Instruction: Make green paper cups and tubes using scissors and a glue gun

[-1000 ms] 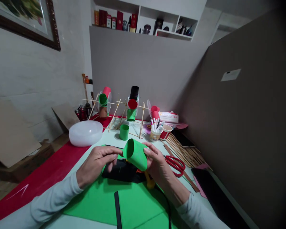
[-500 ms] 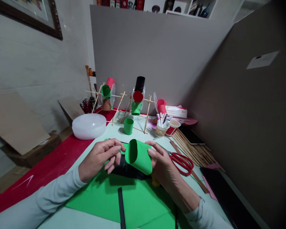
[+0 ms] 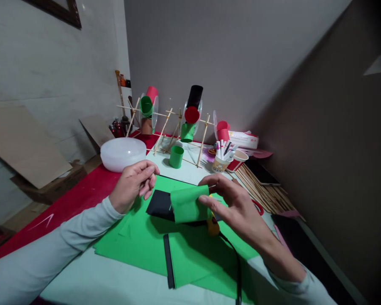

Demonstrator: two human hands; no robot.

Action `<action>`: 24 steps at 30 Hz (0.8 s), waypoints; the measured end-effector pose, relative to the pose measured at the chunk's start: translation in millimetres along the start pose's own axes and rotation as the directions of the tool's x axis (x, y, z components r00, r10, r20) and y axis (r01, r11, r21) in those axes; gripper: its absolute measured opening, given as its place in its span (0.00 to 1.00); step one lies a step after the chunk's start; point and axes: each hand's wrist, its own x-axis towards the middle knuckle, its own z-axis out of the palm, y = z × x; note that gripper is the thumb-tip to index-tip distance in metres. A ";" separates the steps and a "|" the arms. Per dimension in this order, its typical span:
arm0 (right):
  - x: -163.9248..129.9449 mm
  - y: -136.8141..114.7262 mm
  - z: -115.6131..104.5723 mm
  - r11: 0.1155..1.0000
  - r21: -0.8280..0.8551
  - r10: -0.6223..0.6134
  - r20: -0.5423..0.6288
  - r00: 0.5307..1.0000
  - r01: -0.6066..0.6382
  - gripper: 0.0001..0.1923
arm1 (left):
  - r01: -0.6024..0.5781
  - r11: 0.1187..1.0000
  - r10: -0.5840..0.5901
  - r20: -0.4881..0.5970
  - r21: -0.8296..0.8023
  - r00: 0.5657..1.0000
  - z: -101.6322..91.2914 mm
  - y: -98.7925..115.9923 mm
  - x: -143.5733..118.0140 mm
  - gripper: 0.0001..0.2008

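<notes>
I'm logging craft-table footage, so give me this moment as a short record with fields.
Right hand: holds a green tube between thumb and fingers
Left hand: fingers curled, apart from the tube; whether it grips anything small is unclear
Beneath: green sheets, a black strip lying on them
Beyond the hands: a second green tube, standing upright
Farther left: a whitish round container
Farther right: a paper cup holding markers

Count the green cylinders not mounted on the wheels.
2: the held cylinder, in the right hand, and the standing cylinder, upright on the pale tabletop beyond the hands. More could be hidden behind other items.
</notes>
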 end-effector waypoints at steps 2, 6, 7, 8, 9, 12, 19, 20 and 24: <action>0.4 -19.0 7.5 0.872 -0.421 -0.161 0.239 0.957 0.252 0.08 | -0.028 0.999 0.029 -0.031 0.021 0.999 -2.0 -0.3 1.4 0.10; 6.0 -34.7 41.3 0.444 -0.746 -0.014 0.548 0.837 0.496 0.04 | -0.068 0.995 0.072 -0.050 0.075 0.996 -2.9 2.8 -0.6 0.08; 7.5 -33.5 49.7 0.376 -0.764 0.011 0.569 0.822 0.524 0.05 | -0.077 0.993 0.081 -0.050 0.085 0.995 -3.0 3.9 -1.1 0.08; 8.7 -31.2 56.2 0.352 -0.768 0.035 0.583 0.812 0.536 0.09 | -0.084 0.992 0.089 -0.049 0.092 0.995 -3.1 4.9 -1.5 0.07; 9.6 -28.5 60.3 0.366 -0.760 0.035 0.588 0.808 0.537 0.16 | -0.090 0.991 0.095 -0.047 0.095 0.994 -3.3 5.5 -1.7 0.07; 11.0 -22.6 55.6 0.564 -0.677 -0.028 0.557 0.830 0.473 0.33 | -0.094 0.992 0.097 -0.033 0.081 0.995 -4.2 5.4 -1.4 0.07; 19.9 -17.4 15.8 0.936 -0.316 -0.110 0.152 0.982 0.153 0.15 | -0.021 1.000 0.021 0.138 -0.003 0.990 -0.4 4.5 -2.7 0.08; 21.1 -15.4 15.6 0.953 -0.266 -0.113 0.122 0.986 0.143 0.12 | -0.004 1.000 0.006 0.176 -0.011 0.984 0.7 5.2 -3.5 0.09; 24.5 -9.3 27.1 0.940 -0.254 -0.200 0.129 0.971 0.227 0.09 | 0.060 0.998 -0.043 0.340 -0.038 0.939 3.7 8.9 -7.9 0.12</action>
